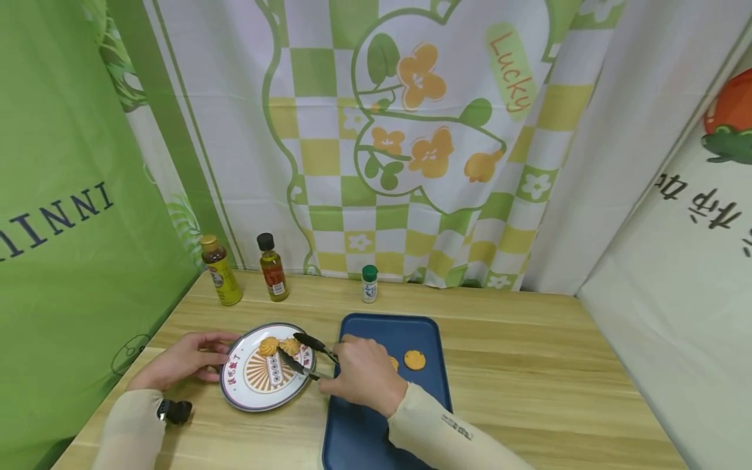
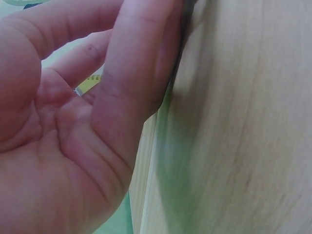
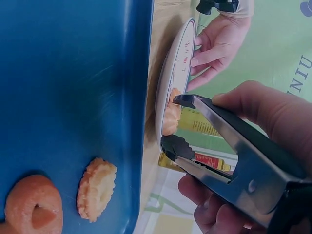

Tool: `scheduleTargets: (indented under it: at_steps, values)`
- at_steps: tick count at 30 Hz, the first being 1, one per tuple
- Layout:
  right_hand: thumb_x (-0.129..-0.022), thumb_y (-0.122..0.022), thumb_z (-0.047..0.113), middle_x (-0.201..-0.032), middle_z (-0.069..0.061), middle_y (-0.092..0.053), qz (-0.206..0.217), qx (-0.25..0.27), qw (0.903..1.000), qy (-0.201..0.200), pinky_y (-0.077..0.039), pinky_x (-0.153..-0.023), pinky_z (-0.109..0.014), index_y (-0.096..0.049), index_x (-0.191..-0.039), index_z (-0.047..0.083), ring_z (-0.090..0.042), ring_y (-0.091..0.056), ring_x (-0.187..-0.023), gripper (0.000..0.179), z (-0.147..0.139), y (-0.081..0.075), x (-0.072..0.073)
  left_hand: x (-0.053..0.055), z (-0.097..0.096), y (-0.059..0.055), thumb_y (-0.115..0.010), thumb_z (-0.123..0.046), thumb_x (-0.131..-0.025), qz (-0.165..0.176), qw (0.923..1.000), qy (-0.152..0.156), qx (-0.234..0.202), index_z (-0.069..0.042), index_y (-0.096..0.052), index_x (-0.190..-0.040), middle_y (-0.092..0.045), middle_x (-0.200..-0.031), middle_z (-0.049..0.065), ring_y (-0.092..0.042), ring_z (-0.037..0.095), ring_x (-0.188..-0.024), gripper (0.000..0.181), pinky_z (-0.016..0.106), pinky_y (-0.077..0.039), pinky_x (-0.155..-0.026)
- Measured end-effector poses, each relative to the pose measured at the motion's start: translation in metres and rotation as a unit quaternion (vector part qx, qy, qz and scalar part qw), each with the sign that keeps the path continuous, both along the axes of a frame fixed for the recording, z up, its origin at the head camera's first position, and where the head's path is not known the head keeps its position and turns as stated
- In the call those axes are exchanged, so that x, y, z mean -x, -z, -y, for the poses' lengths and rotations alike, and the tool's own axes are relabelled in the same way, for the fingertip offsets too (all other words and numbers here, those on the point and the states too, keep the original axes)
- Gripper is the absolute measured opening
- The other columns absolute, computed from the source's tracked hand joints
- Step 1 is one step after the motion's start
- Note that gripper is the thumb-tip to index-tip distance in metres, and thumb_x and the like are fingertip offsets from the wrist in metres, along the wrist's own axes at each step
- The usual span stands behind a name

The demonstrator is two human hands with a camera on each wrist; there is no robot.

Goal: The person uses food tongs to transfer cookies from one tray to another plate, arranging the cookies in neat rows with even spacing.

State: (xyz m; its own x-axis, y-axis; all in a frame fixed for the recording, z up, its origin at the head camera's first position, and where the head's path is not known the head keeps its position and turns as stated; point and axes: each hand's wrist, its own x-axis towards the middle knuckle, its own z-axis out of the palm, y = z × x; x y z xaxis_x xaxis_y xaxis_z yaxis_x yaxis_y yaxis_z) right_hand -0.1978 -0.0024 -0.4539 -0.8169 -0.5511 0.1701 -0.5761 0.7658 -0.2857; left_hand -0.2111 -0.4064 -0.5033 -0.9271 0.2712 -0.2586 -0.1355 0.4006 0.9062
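Note:
My right hand (image 1: 367,375) grips black-and-silver tongs (image 3: 229,151), whose spread tips are over the plate at the right-hand cookie (image 1: 290,346). Beside it on the white plate (image 1: 249,388) lies another golden swirled cookie (image 1: 269,346). The plate has a blue rim, red characters and a sunburst print. At its left rim, my left hand (image 1: 185,359) holds the edge with thumb and fingers; the left wrist view shows these fingers (image 2: 131,58) close up. Right of the plate is a dark blue tray (image 1: 352,424), partly covered by my right hand and forearm.
On the tray lie a ring-shaped cookie (image 3: 36,202) and a scalloped cookie (image 3: 97,190). Along the table's back stand a yellow-labelled bottle (image 1: 223,274), a black-capped oil bottle (image 1: 273,271) and a small green-capped shaker (image 1: 369,285). Curtains (image 1: 235,130) hang behind the wooden table (image 1: 529,378).

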Motion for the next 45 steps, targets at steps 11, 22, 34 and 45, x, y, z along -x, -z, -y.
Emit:
scheduleTargets:
  at_steps: [11, 22, 34, 45]
  values:
    - [-0.083, -0.089, 0.044, -0.090, -0.002, -0.072, -0.019, -0.028, 0.9994, 0.003, -0.038, -0.041, -0.026, -0.082, -0.094, 0.012, -0.011, -0.048, -0.057, 0.035, 0.002, -0.001, -0.002, 0.001, 0.000, 0.002, -0.071, -0.002, -0.105, 0.006, 1.0000, -0.005, -0.001, 0.011, -0.045, -0.163, -0.063, -0.129, 0.022, -0.073, 0.021, -0.098, 0.065, 0.037, -0.076, -0.083]
    - [-0.083, -0.090, 0.045, -0.089, -0.002, -0.071, -0.021, -0.024, 0.9995, 0.005, -0.037, -0.040, -0.026, -0.083, -0.097, 0.010, -0.011, -0.047, -0.055, 0.038, 0.002, -0.001, -0.003, 0.000, -0.001, 0.000, -0.070, -0.002, -0.105, 0.008, 0.9999, -0.007, 0.007, 0.011, -0.045, -0.162, -0.064, -0.130, 0.023, -0.073, 0.022, -0.098, 0.064, 0.037, -0.076, -0.082]
    - [-0.084, -0.089, 0.045, -0.088, -0.001, -0.070, -0.010, -0.009, 0.9999, 0.000, -0.038, -0.042, -0.025, -0.085, -0.102, 0.008, -0.010, -0.047, -0.056, 0.041, -0.002, 0.001, -0.005, -0.002, -0.001, 0.000, -0.069, -0.001, -0.105, 0.007, 1.0000, -0.001, -0.001, 0.012, -0.042, -0.163, -0.063, -0.132, 0.025, -0.072, 0.022, -0.099, 0.065, 0.037, -0.076, -0.083]
    - [-0.083, -0.088, 0.040, -0.083, -0.001, -0.066, -0.017, 0.034, 0.9992, 0.010, -0.037, -0.041, -0.020, -0.086, -0.102, 0.005, -0.007, -0.045, -0.055, 0.040, -0.017, -0.004, -0.006, 0.001, -0.002, -0.001, -0.070, -0.002, -0.105, 0.010, 1.0000, 0.000, -0.002, 0.012, -0.043, -0.163, -0.064, -0.131, 0.023, -0.073, 0.022, -0.100, 0.065, 0.038, -0.076, -0.084]
